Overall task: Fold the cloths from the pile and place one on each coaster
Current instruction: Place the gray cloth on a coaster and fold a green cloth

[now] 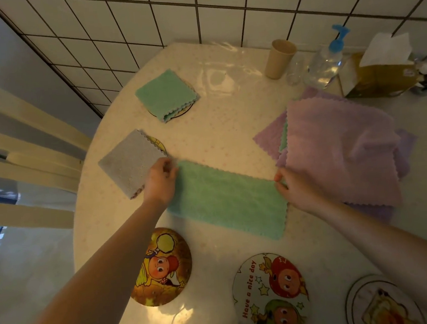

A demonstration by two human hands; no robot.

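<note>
A green cloth, folded in half into a long strip, lies flat in the middle of the table. My left hand pinches its far left corner. My right hand grips its far right corner, beside the pile of purple cloths. A folded green cloth lies on a coaster at the back, and a folded grey cloth covers most of another coaster at the left. Three bare cartoon coasters sit near me: a brown one, a white one and one at the lower right.
A beige cup, a clear pump bottle and a tissue box stand at the back right by the tiled wall. A chair back is at the table's left edge. The round table ends close on the left.
</note>
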